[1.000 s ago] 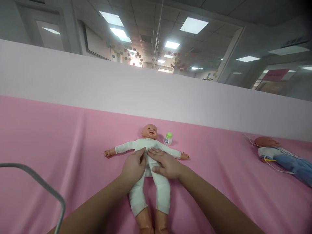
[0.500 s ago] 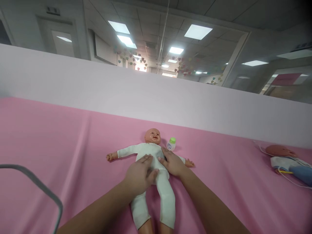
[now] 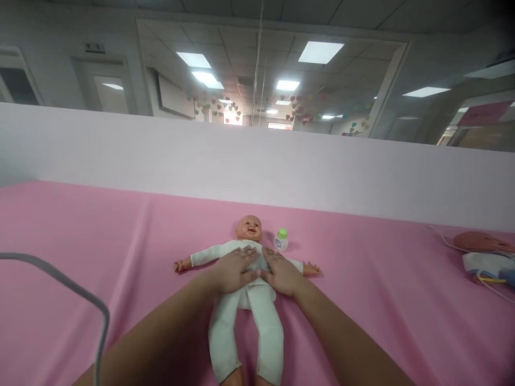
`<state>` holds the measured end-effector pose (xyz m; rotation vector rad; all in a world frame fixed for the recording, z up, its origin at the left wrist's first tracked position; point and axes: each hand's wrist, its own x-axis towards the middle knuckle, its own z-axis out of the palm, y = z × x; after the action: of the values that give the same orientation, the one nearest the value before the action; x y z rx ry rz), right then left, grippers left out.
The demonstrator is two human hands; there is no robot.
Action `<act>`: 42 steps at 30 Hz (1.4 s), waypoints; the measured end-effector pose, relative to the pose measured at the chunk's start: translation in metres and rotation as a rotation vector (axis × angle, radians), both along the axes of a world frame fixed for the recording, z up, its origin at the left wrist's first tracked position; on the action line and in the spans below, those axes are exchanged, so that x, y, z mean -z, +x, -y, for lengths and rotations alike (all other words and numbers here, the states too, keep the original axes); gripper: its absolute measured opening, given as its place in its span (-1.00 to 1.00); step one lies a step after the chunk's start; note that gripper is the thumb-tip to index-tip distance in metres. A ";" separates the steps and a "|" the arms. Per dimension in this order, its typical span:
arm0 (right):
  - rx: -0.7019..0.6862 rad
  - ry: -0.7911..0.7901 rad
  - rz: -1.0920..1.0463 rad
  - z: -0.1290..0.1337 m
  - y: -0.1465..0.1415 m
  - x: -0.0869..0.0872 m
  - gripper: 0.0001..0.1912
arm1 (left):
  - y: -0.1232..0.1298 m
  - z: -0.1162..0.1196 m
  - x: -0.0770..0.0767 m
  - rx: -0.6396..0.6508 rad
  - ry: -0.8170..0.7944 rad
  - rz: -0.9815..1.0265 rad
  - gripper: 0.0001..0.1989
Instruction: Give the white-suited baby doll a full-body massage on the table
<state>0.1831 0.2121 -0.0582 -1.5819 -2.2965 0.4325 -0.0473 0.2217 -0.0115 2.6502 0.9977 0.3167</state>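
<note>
A baby doll (image 3: 249, 300) in a white suit lies on its back, its head away from me and its arms spread wide. My left hand (image 3: 236, 269) rests flat on the left side of its chest, fingers stretched out. On the right side of the chest lies my right hand (image 3: 281, 272), also flat with fingers extended. The two thumbs come close together at the middle of the doll's torso; whether they touch I cannot tell. Just beyond my right hand, beside the doll's head, stands a small clear bottle (image 3: 280, 240) with a green cap.
Pink sheeting (image 3: 161, 230) covers the surface, with folds on both sides. A low white wall (image 3: 257, 166) runs along the back, with glass above it. At far right lies another doll (image 3: 488, 262) with thin tubing. A grey cable (image 3: 68, 281) curves at lower left.
My left hand has moved up the doll's torso onto the chest, and the thumbs have come closer together. The view has shifted slightly.
</note>
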 end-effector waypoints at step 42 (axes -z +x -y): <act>0.002 -0.093 -0.070 0.000 0.003 -0.027 -0.22 | -0.033 -0.037 0.040 -0.335 -0.004 0.174 -0.28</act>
<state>0.1858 0.2126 -0.0312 -1.5857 -2.2525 0.5931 -0.0800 0.2587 -0.0514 2.3939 1.3770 0.6040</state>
